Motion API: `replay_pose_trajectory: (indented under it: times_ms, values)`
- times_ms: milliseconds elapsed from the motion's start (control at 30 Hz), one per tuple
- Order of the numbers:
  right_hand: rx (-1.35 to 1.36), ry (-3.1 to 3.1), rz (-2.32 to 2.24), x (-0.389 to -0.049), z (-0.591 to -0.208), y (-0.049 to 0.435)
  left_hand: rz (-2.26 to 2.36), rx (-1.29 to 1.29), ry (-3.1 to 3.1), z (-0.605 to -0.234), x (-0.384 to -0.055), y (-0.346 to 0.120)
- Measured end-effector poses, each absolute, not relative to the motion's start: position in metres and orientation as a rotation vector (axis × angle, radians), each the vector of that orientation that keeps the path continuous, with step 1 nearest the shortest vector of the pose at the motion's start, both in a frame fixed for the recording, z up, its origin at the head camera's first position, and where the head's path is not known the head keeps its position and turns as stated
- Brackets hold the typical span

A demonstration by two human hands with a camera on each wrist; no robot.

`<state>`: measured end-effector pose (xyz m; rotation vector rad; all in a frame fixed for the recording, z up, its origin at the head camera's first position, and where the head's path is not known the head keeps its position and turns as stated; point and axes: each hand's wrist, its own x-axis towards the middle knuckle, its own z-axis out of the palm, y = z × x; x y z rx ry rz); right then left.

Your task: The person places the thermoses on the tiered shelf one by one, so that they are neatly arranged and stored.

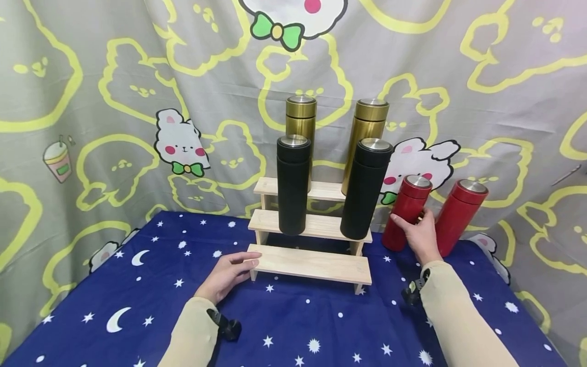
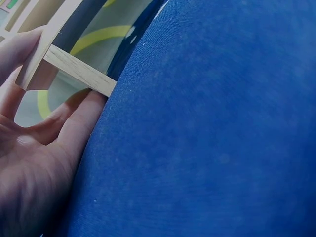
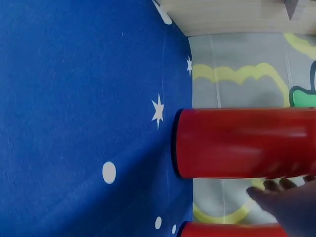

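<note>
My right hand (image 1: 423, 234) grips the nearer-to-shelf red thermos flask (image 1: 403, 216), its thumb across the front and its fingers on the right side. That flask stands upright on the cloth, right of the wooden tiered stand (image 1: 312, 262); in the right wrist view its red body (image 3: 242, 143) meets the cloth. A second red thermos flask (image 1: 460, 216) stands to its right. My left hand (image 1: 229, 275) holds the left end of the stand's lowest step, with fingers against the step and its leg (image 2: 81, 71) in the left wrist view.
Two black thermos flasks (image 1: 293, 188) stand on the middle step. Behind them, two gold thermos flasks (image 1: 301, 109) occupy the top step. A blue star-patterned cloth (image 1: 137, 285) covers the table, and a grey printed curtain (image 1: 124, 112) hangs close behind.
</note>
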<state>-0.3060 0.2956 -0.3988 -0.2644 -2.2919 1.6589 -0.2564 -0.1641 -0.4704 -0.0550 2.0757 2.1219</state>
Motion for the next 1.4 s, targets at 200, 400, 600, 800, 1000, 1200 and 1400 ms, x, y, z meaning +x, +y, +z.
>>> replay_pose_trajectory:
  times_ms: [200, 400, 600, 800, 1000, 1200, 1400]
  values:
    - [-0.332, -2.309, 1.647, -0.306, -0.397, 0.297, 2.123, -0.069, 2.079, -0.471, -0.256, -0.164]
    - [-0.311, -2.329, 1.598, -0.305, -0.398, 0.301, 2.127, -0.052, 2.069, -0.469, -0.257, -0.164]
    - [-0.334, -2.367, 1.519, -0.304, -0.398, 0.303, 2.123, -0.045, 2.071, -0.468, -0.258, -0.164]
    - [-0.346, -2.372, 1.495, -0.300, -0.399, 0.304, 2.129, -0.053, 2.069, -0.469, -0.257, -0.164]
    - [-0.303, -2.374, 1.491, -0.291, -0.392, 0.305, 2.150, -0.046, 2.054, -0.470, -0.257, -0.165]
    - [-0.285, -2.389, 1.470, -0.283, -0.387, 0.310, 2.145, -0.051, 2.049, -0.469, -0.257, -0.166]
    - [-0.290, -2.418, 1.440, -0.273, -0.382, 0.316, 2.141, -0.037, 2.045, -0.470, -0.256, -0.166]
